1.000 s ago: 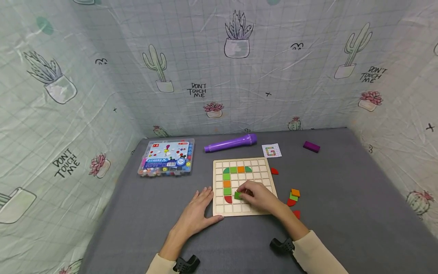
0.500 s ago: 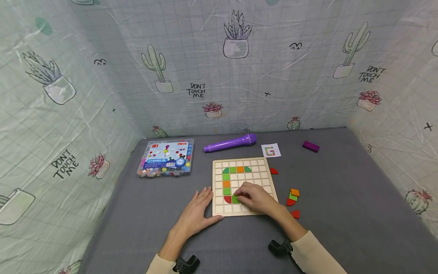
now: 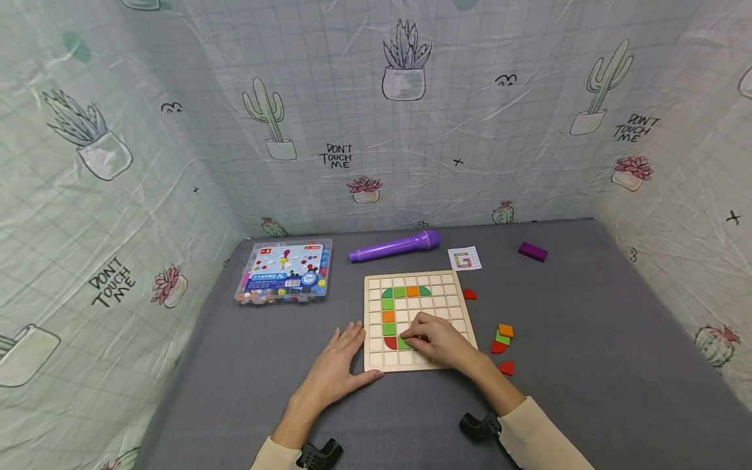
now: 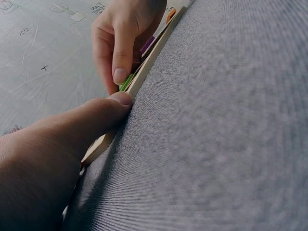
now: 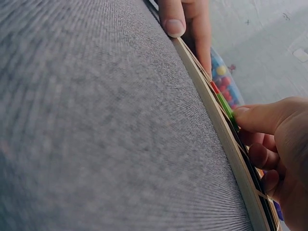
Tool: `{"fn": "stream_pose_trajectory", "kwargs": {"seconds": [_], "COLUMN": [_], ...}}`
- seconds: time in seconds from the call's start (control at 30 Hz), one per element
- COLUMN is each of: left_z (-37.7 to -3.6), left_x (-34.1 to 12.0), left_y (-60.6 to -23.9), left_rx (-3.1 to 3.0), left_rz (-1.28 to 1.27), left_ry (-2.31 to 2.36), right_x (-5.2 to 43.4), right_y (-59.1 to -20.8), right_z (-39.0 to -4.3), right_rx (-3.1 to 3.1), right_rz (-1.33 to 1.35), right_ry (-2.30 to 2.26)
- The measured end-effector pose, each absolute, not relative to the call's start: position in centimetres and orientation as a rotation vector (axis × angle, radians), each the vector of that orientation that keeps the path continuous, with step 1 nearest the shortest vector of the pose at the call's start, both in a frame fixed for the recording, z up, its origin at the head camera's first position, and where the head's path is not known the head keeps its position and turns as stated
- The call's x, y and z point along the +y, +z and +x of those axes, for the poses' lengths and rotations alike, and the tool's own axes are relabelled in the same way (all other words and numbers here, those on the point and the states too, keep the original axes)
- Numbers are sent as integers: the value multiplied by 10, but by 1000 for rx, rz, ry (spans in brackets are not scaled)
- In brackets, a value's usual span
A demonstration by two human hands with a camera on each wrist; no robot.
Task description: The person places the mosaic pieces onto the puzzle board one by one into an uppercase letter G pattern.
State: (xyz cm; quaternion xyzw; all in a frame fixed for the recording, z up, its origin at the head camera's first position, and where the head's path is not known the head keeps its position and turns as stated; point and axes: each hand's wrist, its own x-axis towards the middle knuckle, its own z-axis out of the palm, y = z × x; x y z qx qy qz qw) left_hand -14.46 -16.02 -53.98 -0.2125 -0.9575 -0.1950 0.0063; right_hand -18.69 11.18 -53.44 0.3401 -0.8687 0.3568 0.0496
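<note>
A wooden grid board (image 3: 376,358) lies on the grey cloth, holding green, orange and red pieces in a C-shaped run. My right hand (image 3: 442,341) pinches a green square tile (image 3: 403,343) lying in a cell just right of a red quarter-round piece (image 3: 390,343). In the right wrist view the thumb (image 5: 262,118) presses at that green tile's edge. The left hand (image 3: 333,367) lies with straight fingers against the board's left edge, its thumb at the near left corner. The left wrist view shows this thumb (image 4: 103,113) on the board's rim.
Right of the board lie loose orange (image 3: 505,330), green and red pieces. A pattern card (image 3: 465,258) touches the far right corner. Behind are a purple microphone-shaped tube (image 3: 395,247), a clear box of colourful beads (image 3: 284,271) and a dark purple block (image 3: 532,251).
The right hand has lowered the green tile slightly leftward into the cell beside the red piece; over the last half second it barely moves. The left hand stays put.
</note>
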Motion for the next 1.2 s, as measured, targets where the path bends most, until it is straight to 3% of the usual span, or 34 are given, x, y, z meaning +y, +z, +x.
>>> {"fn": "stream_pose_trajectory", "kwargs": {"seconds": [0.5,1.2], "left_z": [-144,-144], "left_x": [-160,-161], "left_y": [-541,-542], "left_rx": [-3000,-3000], "left_rz": [-663,-669], "left_ry": [-603,-613], "right_x": [125,209], "right_y": [-525,-514], "right_z": [-190,-181], "right_rx": [-2681,-2716], "right_rz": [979,655], "right_ry": [1069,996]}}
